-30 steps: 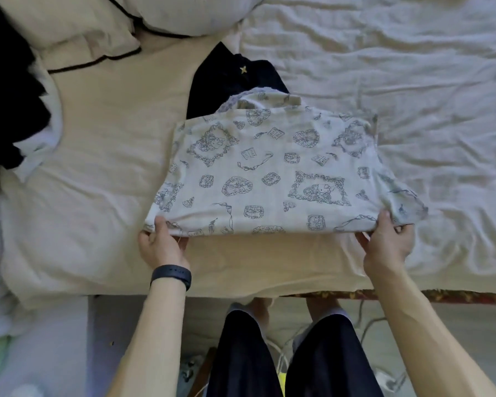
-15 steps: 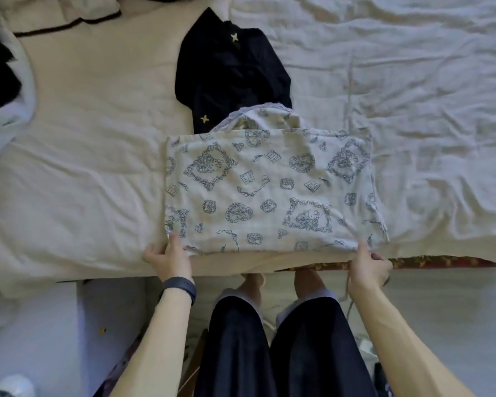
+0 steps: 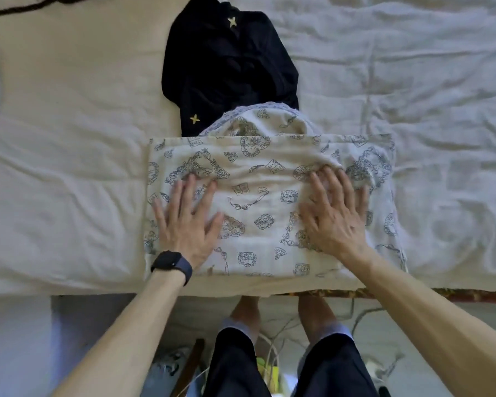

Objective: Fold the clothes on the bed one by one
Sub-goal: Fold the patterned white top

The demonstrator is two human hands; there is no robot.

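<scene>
Wrinkled bed (image 3: 69,167) sheets lie under our folded printed garment (image 3: 269,202). Our left hand (image 3: 188,222) and right hand (image 3: 334,219) press flat on it, fingers straight and spread, arms reaching forward.

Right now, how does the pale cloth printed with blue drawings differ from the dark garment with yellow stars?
The pale printed cloth is folded into a rough rectangle; the dark star garment lies rumpled. The left hand and right hand press flat on the printed cloth; nothing touches the dark garment. The printed cloth overlaps the dark garment's near end. Both lie on the bed.
</scene>
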